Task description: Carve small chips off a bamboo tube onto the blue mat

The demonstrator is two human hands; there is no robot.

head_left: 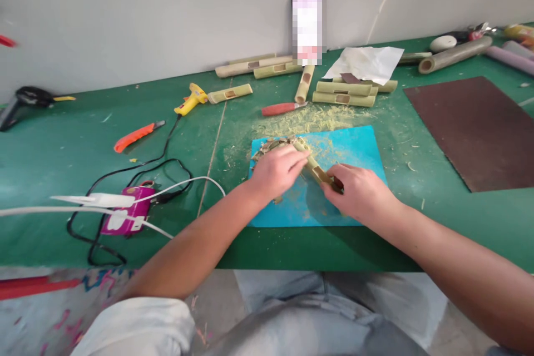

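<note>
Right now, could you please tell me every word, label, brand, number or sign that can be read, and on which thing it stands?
No text can be read.
Phone: screen pixelated, unreadable.
Purple power strip: any marking is too small or blurred.
Yellow glue gun: any marking is too blurred.
Nearest bamboo tube: no lettering visible.

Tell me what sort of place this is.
Probably a craft workshop: a yellow glue gun, an orange cutter and cut bamboo pieces lie on a green table.
</note>
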